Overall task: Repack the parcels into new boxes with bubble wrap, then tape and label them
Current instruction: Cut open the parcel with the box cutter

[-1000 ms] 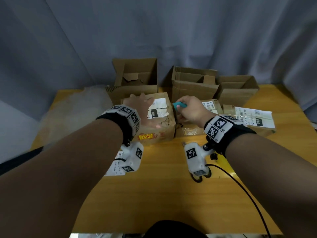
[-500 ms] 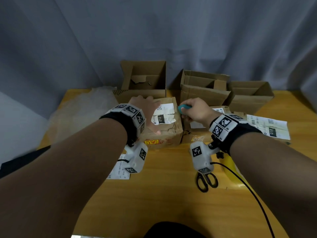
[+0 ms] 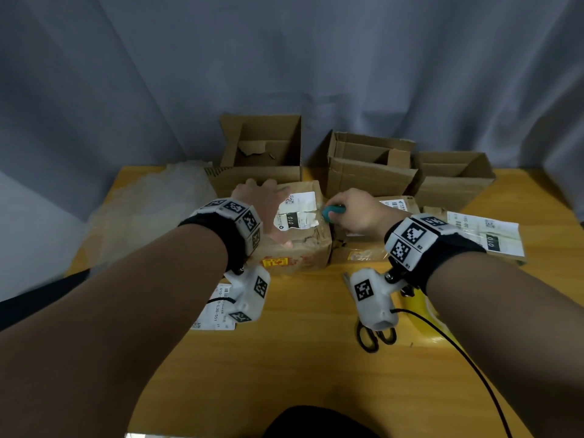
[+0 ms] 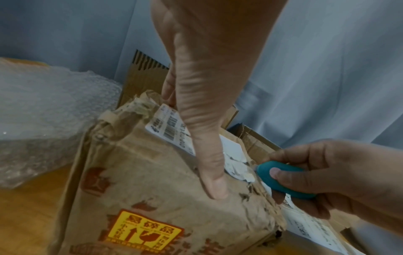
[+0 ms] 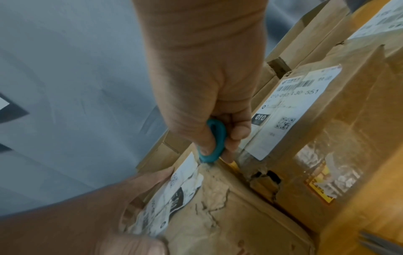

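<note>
A worn brown parcel [image 3: 303,248] with a torn white label [image 3: 297,213] sits mid-table. My left hand [image 3: 262,203] lies flat on its top, and the thumb [image 4: 209,172] presses down beside the label. My right hand [image 3: 357,213] grips a small teal box cutter [image 3: 331,211]. The cutter's tip [image 5: 206,159] touches the parcel's top at the label's right edge. In the left wrist view the cutter [image 4: 283,179] is pinched between thumb and fingers, next to a yellow fragile sticker [image 4: 144,231] on the parcel's front.
A second taped parcel [image 3: 360,251] touches the first on its right, and a third with a large label [image 3: 483,232] lies farther right. Three open boxes [image 3: 262,153] [image 3: 369,165] [image 3: 452,178] line the back. Bubble wrap [image 3: 148,210] lies left. Scissors [image 3: 374,338] and loose labels [image 3: 215,311] lie near me.
The head view has shifted a little. Both hands stay on the parcel, with the cutter still at the label's right edge.
</note>
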`<state>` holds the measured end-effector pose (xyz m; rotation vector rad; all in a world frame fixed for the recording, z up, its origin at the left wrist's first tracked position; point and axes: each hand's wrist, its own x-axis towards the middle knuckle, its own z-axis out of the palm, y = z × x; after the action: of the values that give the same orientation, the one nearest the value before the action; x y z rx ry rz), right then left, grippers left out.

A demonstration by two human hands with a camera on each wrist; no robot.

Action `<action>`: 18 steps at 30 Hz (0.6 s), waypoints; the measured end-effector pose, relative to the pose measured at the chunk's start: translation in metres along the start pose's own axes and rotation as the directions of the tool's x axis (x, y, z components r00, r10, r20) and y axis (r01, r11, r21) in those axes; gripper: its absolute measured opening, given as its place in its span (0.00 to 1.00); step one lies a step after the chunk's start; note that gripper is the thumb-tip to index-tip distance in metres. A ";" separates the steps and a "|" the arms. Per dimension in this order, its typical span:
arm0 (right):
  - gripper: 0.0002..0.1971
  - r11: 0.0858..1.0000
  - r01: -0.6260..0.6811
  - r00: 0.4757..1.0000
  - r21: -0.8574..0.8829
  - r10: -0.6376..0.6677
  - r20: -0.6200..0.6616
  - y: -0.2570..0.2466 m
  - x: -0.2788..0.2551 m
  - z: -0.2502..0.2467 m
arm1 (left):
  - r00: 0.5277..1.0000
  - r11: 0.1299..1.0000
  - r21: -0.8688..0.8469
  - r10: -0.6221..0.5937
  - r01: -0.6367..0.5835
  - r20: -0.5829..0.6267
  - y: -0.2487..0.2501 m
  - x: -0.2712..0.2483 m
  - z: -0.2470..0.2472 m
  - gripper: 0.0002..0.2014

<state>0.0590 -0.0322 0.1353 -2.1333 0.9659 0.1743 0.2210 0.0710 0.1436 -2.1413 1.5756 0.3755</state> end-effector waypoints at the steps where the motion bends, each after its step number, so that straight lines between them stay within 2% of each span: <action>1: 0.16 0.997 0.017 1.000 -0.074 -0.019 -0.022 -0.002 0.001 0.000 | 1.000 1.000 0.002 0.003 -0.003 -0.003 -0.001 0.000 0.001 0.57; 4: 0.16 0.993 0.018 0.996 -0.117 -0.028 -0.085 -0.006 0.003 0.003 | 1.000 1.000 -0.003 0.002 -0.002 0.000 -0.004 -0.001 0.005 0.56; 6: 0.13 0.992 0.038 0.992 -0.122 -0.053 -0.118 -0.005 0.001 0.006 | 1.000 1.000 -0.015 -0.001 0.001 0.004 -0.005 -0.001 0.006 0.56; 8: 0.10 0.978 0.090 0.988 -0.186 -0.112 -0.110 -0.004 0.000 0.007 | 1.000 1.000 -0.028 0.004 -0.003 0.018 -0.006 -0.001 0.007 0.56; 11: 0.12 0.952 0.155 0.982 -0.264 -0.178 -0.066 -0.003 0.000 0.004 | 1.000 0.998 -0.058 0.000 0.002 0.026 -0.005 -0.001 0.008 0.56; 18: 0.07 0.979 0.132 0.988 -0.156 -0.143 -0.063 -0.003 0.003 0.000 | 1.000 0.997 -0.072 -0.024 0.023 -0.011 -0.003 -0.001 0.010 0.56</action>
<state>0.0631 -0.0329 0.1354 -2.3526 0.8663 0.1036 0.2235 0.0780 0.1359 -2.2182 1.5645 0.4186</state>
